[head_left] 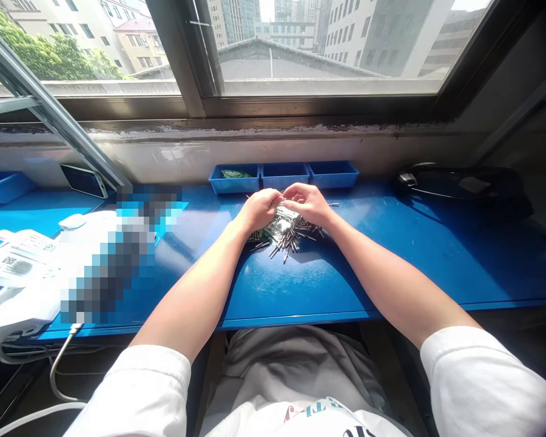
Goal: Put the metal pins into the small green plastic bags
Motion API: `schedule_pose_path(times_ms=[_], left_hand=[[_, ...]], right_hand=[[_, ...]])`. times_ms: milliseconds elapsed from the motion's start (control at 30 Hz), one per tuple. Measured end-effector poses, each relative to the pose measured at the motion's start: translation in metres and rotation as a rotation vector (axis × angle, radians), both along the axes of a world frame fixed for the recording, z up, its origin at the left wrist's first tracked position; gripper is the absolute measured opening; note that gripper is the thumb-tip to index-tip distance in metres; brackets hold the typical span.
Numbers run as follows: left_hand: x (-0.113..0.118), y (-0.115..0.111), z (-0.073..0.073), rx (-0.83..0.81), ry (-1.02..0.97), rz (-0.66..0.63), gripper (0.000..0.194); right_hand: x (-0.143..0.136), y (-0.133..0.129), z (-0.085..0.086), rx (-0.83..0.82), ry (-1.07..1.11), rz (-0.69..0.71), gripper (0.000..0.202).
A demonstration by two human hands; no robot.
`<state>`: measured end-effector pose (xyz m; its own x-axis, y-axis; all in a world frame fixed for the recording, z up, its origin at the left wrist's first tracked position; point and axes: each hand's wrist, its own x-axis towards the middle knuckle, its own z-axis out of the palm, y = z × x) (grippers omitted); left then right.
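Over the blue table, my left hand [262,211] and my right hand [307,204] meet at the fingertips. Both have curled, pinching fingers, and whatever lies between them is too small or hidden to make out. Just below them spreads a loose pile of thin metal pins [287,241], some dark and some shiny. Green pieces that look like circuit boards [264,233] show at the pile's left side, partly covered by my left hand. A thin metal rod [333,205] shows just right of my right hand.
Behind my hands stand three joined blue bins [284,176]; the left one holds a green board [235,174]. White devices with cables [22,267] crowd the left side. A phone [84,181] leans by a metal frame [68,124]. A black bag-like item [464,185] lies right.
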<state>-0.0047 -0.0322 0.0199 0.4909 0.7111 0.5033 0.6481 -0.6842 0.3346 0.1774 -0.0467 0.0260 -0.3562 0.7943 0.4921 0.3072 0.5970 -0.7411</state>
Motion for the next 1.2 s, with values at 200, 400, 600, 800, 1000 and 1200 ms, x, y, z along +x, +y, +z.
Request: schedule_pose_path(times_ms=[200, 400, 600, 800, 1000, 1200], left_hand=[[0.0, -0.001, 0.001, 0.035, -0.016, 0.08, 0.031], [-0.003, 0.004, -0.003, 0.025, 0.0, 0.145, 0.025], [-0.005, 0.005, -0.006, 0.011, 0.063, 0.136, 0.023], [-0.005, 0.002, -0.007, -0.007, 0.092, 0.148, 0.023], [-0.005, 0.003, -0.008, -0.021, 0.092, 0.137, 0.023], [-0.006, 0.004, -0.009, -0.022, 0.092, 0.125, 0.023]], right_hand=[[0.003, 0.002, 0.0, -0.024, 0.04, -0.032, 0.027], [0.005, 0.007, -0.001, 0.184, -0.183, -0.24, 0.03], [-0.002, 0.02, 0.009, 0.249, -0.324, -0.444, 0.037], [-0.01, 0.051, 0.02, 0.167, -0.566, -0.538, 0.048], [-0.016, 0.073, 0.015, 0.104, -0.759, -0.491, 0.045], [-0.018, 0.071, 0.015, 0.078, -0.823, -0.486, 0.041]])
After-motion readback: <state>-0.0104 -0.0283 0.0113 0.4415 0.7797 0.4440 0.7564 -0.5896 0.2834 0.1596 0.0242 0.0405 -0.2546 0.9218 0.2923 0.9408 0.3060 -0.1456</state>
